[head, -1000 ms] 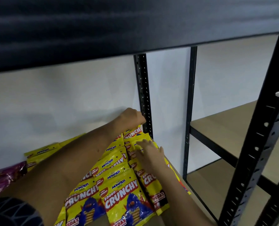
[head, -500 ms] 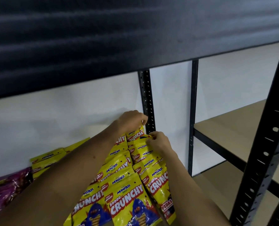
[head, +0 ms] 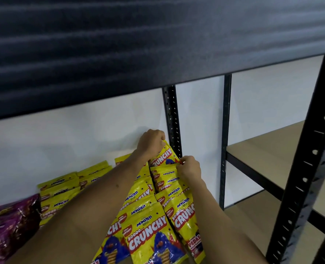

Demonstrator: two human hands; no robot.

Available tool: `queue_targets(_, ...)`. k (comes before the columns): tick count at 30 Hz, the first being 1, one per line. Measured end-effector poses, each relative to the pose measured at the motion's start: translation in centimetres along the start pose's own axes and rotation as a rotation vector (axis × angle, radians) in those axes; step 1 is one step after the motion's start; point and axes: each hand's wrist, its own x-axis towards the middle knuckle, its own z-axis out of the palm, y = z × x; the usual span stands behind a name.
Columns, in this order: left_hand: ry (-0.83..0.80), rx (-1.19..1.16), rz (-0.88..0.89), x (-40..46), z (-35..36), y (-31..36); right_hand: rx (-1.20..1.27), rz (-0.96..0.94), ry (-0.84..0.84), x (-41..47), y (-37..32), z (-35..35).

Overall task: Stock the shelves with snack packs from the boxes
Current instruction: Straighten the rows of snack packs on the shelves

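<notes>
While the left hand (head: 151,142) pinches the top corner of the rearmost yellow pack (head: 162,156) at frame centre, the right hand (head: 189,167) nips its lower edge, seemingly to stand it behind the overlapping rows.

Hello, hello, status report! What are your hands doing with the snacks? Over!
Left hand pinching top of rearmost yellow pack. Right hand pinching its right edge. Pack tilted up at back of rows, beside black post. Nothing blocking.
</notes>
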Motion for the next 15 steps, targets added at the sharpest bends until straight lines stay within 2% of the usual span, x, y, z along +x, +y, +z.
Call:
queue_targets(4, -0.112, -0.087, 0.024, 0.7, -0.9, -0.6, -0.109, -0.053, 0.080, -0.6, -2.0, -1.8)
queue_targets(7, -0.128, 0.092, 0.095, 0.4, -0.8, -0.5, -0.248, -0.159, 0.123, -3.5, -3.0, -2.2)
queue_targets(11, -0.158, 0.380, 0.285, 0.9, -2.2, 1.3, -0.376, -0.272, 0.052, -8.8, -2.3, -1.5)
queue_targets(15, -0.176, 0.539, 0.396, 1.9, -3.1, 2.9, -0.528, -0.383, -0.009, -12.3, -0.1, -1.8)
